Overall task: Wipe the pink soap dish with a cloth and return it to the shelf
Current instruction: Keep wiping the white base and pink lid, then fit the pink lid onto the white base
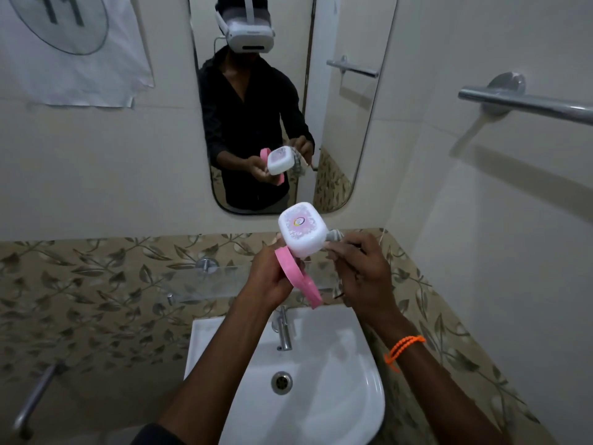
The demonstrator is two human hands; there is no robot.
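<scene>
The soap dish hangs open above the sink: its white lid point(301, 229) with a pink printed label tilts up, and its pink base point(298, 279) hangs down below it. My left hand point(272, 277) grips the dish where the two halves meet. My right hand point(359, 268) holds a grey cloth point(333, 236), pressed against the right side of the white lid. Most of the cloth is hidden inside my fingers. The glass shelf point(192, 281) runs along the wall behind and below my hands.
A white sink point(337, 396) with a chrome tap point(284, 329) lies directly below. The mirror point(337, 107) ahead reflects me holding the dish. A chrome towel bar point(529, 104) juts from the right wall; another metal bar point(35, 399) is at lower left.
</scene>
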